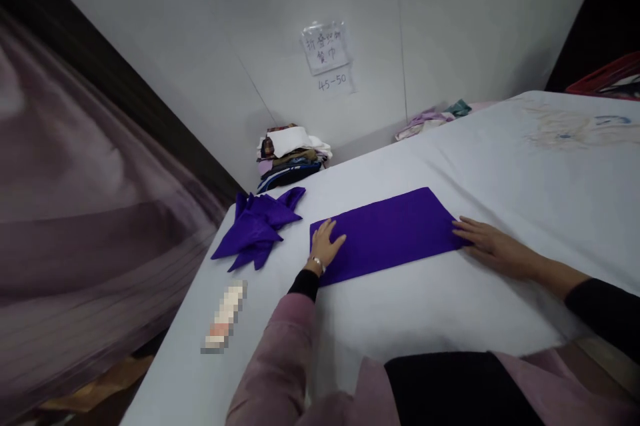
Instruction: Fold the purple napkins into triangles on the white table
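A purple cloth napkin (390,229) lies flat on the white-covered table, folded into a long rectangle. My left hand (325,245) rests on its left end, with the fingers spread and a bracelet at the wrist. At the napkin's right end, my right hand (487,246) lies with stretched fingers touching the edge. Neither hand grips anything. To the left of my left hand sits a bunch of folded purple napkins (260,223) with pointed corners; how many there are I cannot tell.
A blurred-out oblong item (225,316) lies near the table's left edge. Behind the table stands a stack of folded clothes (293,156), with more cloth (425,123) farther right. A handwritten sign (325,48) hangs on the wall. A draped curtain (90,213) borders the left side.
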Available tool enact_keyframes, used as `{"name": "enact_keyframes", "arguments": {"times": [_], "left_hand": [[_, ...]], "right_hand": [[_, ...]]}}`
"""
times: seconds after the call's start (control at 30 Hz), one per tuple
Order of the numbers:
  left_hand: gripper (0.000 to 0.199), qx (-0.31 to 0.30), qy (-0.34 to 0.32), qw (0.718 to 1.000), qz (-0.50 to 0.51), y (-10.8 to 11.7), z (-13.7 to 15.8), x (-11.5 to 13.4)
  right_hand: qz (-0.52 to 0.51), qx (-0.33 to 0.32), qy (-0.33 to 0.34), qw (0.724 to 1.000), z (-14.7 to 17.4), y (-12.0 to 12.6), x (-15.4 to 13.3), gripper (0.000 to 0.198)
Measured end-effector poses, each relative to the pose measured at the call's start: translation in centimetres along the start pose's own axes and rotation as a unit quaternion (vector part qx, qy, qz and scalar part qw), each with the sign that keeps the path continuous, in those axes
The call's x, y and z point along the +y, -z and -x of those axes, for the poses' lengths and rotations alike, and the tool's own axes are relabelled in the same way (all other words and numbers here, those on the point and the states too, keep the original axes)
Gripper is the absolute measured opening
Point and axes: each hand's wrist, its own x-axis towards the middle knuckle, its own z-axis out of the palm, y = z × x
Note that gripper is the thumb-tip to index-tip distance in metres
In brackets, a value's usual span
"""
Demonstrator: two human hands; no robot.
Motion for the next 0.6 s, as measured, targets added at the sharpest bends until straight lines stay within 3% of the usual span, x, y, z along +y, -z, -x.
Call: {"name": "enact_keyframes", "arguments": {"times": [0.1,0.23,0.33,0.6], "left_hand": [[0.05,-0.031,-0.112,0.993,-0.009,0.8,5.8,-2.0],[0.052,-0.032,-0.101,0.994,-0.039,1.0,11.2,-3.9],[0.051,-0.014,-0.078,0.995,-0.061,1.0,12.1,-4.5],[0.044,0.013,-0.03,0.996,-0.078,0.7,10.3,-4.8]], "right_hand": [[0.006,-0.002,0.041,0.999,0.5,-0.1,0.1,0.046],[0.029,0.01,0.045,0.999,0.0,-1.7,1.8,0.046],[0.042,0.022,0.041,0.998,-0.8,-2.4,2.3,0.047],[0.041,0.046,0.027,0.998,-2.6,-1.5,0.8,0.047]]}}
